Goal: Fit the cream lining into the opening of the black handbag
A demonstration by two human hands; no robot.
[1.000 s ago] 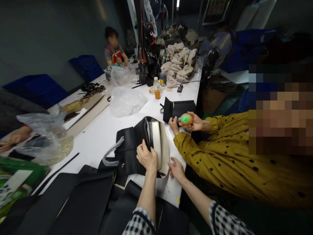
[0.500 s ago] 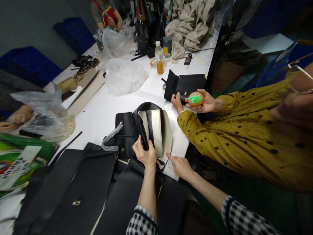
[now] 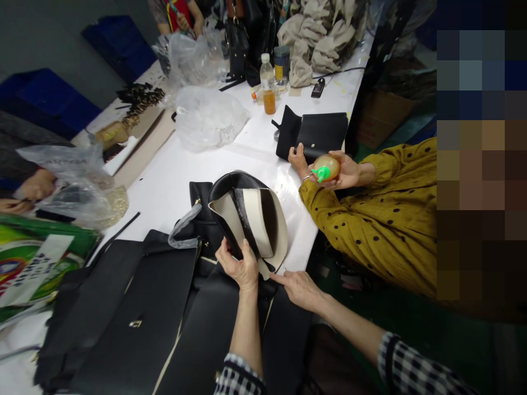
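A black bag (image 3: 224,219) with a cream lining lies on the white table, its mouth spread wide. My left hand (image 3: 240,265) pinches the bag's near wall between thumb and fingers. My right hand (image 3: 300,288) points with its index finger at the lining's lower corner, the other fingers curled; whether it grips anything there is hidden. Plastic wraps the bag's handle (image 3: 185,225). Flat black leather pieces (image 3: 135,307) are spread below and left of the bag.
At the right, a person in a mustard sleeve (image 3: 337,219) holds a green-tipped bottle (image 3: 327,168) beside a black flap piece (image 3: 321,131). Beyond are a plastic bag (image 3: 209,118), a drink bottle (image 3: 268,88) and cloth (image 3: 329,38). Another person's hands (image 3: 37,186) are at left.
The bag's mouth has spread wider as my left hand moved left and slightly down. My right hand has moved down and left along the lining's edge.
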